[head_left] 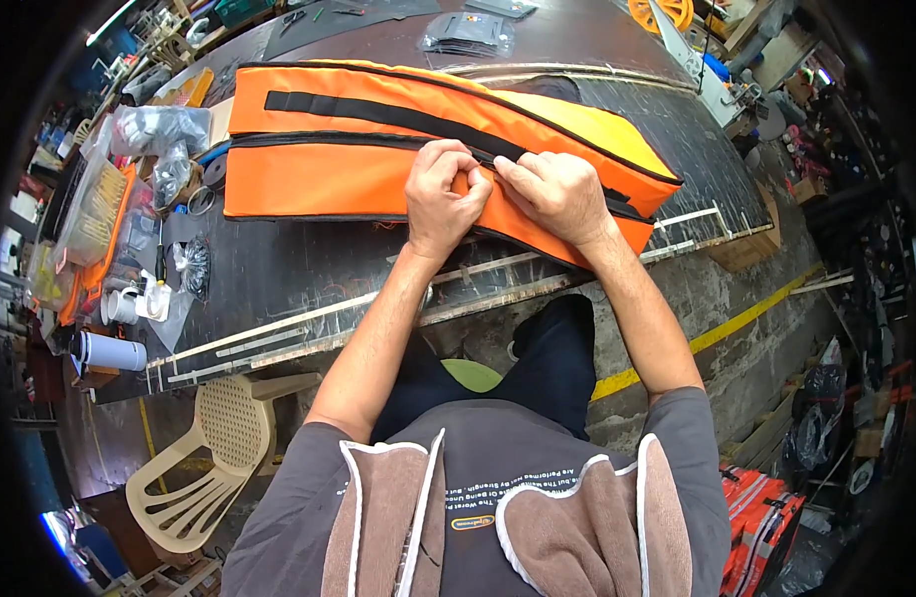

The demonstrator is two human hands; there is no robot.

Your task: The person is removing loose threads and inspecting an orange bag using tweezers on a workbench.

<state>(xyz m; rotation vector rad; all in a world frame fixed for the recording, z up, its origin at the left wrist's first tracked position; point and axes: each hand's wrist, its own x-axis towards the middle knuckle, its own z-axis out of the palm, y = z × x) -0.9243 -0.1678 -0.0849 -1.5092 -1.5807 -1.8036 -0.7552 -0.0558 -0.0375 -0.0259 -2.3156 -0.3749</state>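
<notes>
Both hands sit close together on the long orange bag (pixel 378 149) on the dark worktable (pixel 309 264). The left hand (pixel 443 199) and right hand (pixel 557 194) pinch its black zipper (pixel 378 141) tightly.

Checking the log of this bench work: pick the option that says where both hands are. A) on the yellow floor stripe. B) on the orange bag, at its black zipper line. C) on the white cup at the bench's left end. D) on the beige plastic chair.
B: the left hand and right hand press side by side on the orange bag, fingers pinching at its black zipper line.
</notes>
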